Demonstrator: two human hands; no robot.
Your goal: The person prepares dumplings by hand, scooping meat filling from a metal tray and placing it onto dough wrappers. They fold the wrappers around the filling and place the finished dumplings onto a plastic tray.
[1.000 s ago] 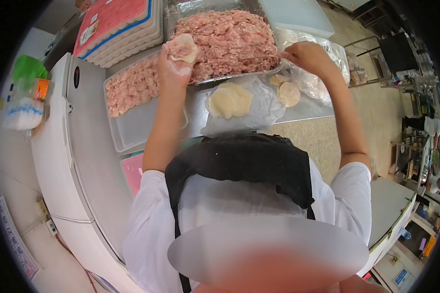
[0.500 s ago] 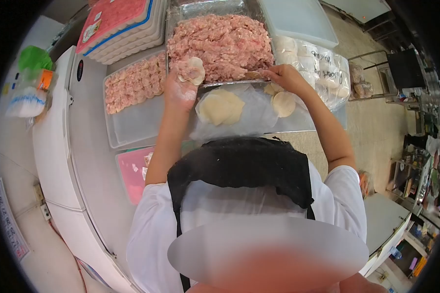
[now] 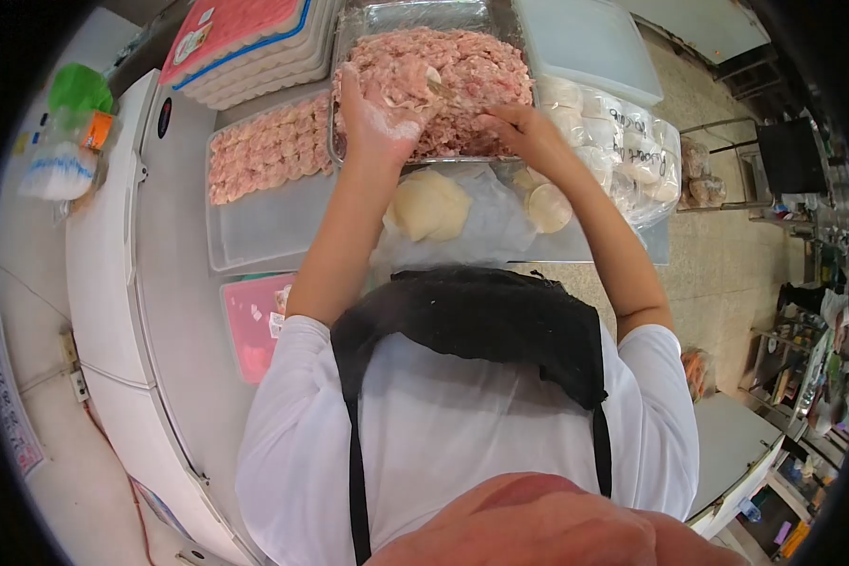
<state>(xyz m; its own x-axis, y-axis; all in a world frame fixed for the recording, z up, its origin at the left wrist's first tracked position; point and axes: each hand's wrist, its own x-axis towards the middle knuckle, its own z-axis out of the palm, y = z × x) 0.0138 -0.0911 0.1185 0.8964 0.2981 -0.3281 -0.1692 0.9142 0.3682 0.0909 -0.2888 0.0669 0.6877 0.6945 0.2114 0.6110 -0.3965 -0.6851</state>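
My left hand point(image 3: 379, 121), dusted with flour, is raised over the near left part of a metal pan point(image 3: 415, 14). It cups a wrapper topped with meat filling point(image 3: 431, 75), partly lost against the meat behind it. In my right hand point(image 3: 526, 134) is a thin flat spatula point(image 3: 443, 90), its tip at the filled wrapper. Pink minced meat point(image 3: 462, 47) fills much of the pan. Just in front lie a stack of round pale wrappers point(image 3: 429, 206) on clear plastic and a few loose wrappers point(image 3: 548, 208).
To the left, a clear tray point(image 3: 259, 236) bears rows of filled dumplings point(image 3: 269, 146). Stacked trays with a pink lid point(image 3: 231, 33) stand behind it. Bagged wrapper stacks point(image 3: 623, 141) and a translucent lid point(image 3: 590, 47) are at right. A pink lid point(image 3: 250, 325) lies near my left arm.
My left hand has moved right and turned, over the pan. The spatula has come up from the pan's near edge to the wrapper in my left hand. The camera view has shifted slightly.
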